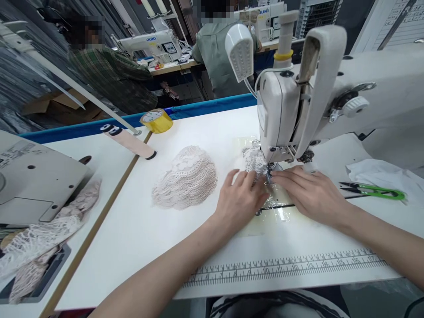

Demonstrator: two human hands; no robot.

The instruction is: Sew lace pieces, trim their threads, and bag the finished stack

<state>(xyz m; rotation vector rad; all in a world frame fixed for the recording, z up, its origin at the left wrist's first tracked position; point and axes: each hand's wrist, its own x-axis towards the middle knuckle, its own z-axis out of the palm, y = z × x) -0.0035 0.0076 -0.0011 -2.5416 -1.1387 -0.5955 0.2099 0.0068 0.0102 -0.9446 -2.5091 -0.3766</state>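
Note:
A white sewing machine [278, 106] stands over the table, its presser foot [269, 171] down among my fingertips. Under and behind the foot lies a small pale lace piece [253, 159]. My left hand [241, 194] rests left of the foot, fingers bent and closed on the near edge of the lace. My right hand [309, 192] lies on the other side, fingers pressed together with their tips at the foot; whatever they pinch is hidden. To the left of my hands sits a layered heap of beige and white lace pieces [187, 179].
Green thread snips [377, 191] and a white cloth [387, 176] lie at the right. Yellow tape [157, 120] and a pink thread cone [129, 142] are at the back left. A second machine [36, 176] with lace stands left. Two people work beyond the blue edge [212, 105].

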